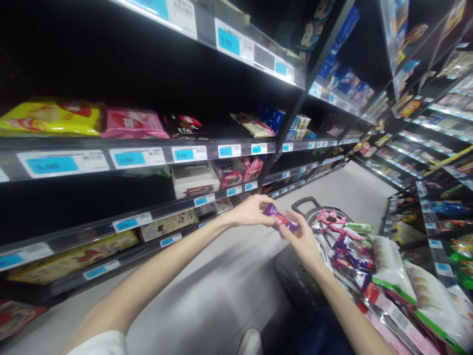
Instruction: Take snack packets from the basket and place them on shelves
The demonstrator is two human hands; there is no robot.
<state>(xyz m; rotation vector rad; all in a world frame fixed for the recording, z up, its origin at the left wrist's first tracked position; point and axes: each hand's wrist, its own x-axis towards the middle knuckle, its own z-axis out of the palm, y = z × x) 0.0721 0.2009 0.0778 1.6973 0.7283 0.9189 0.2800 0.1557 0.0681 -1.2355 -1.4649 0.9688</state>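
Observation:
Both my hands hold a small purple snack packet [280,218] out in front of me, above the aisle floor. My left hand [249,212] pinches its left end with closed fingers. My right hand [305,239] grips its right end from below, fingers curled round it. Right of my hands stands a dark shopping basket [295,281] with a black handle [305,203], piled with purple, pink and green-edged snack packets [351,251]. The black shelves on the left carry yellow [50,118] and pink [133,123] packets and boxes [194,180] behind blue price tags.
Black shop shelves line both sides of a narrow aisle with a grey floor [343,190] running away ahead. More stocked shelves [424,128] stand on the right. My shoe tip [251,342] shows at the bottom edge.

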